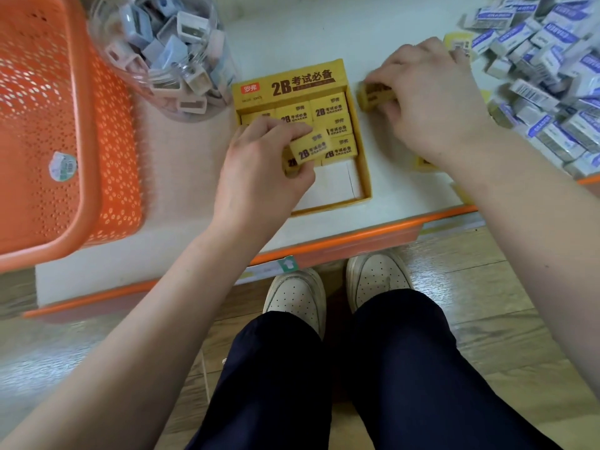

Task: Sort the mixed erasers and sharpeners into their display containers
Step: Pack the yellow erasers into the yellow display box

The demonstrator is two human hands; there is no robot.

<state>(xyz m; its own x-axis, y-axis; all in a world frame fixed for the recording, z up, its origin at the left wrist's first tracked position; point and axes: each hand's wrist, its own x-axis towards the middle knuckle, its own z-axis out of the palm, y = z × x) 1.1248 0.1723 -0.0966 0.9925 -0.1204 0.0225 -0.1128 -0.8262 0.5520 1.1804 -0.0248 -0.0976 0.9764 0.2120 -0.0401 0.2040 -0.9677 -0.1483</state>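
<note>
Head view: yellow erasers (310, 150) (376, 95) in both hands (266, 170) (431, 102)

Left hand: your left hand (263, 170) pinches a yellow eraser (311, 150), tilted, over the display box (364, 164).
Right hand: your right hand (428, 102) curls round a loose eraser (373, 94) just right of the box.
Box: packed erasers (331, 110) fill its far part; the near part shows bare white bottom.
Jar: a clear sharpener jar (168, 53) sits just left of the box, beside the orange basket (65, 131).
Pile: blue-and-white erasers (548, 79) lie heaped at the far right of the table (194, 164).
Below: your pale shoes (295, 297) stand on the wooden floor.
</note>
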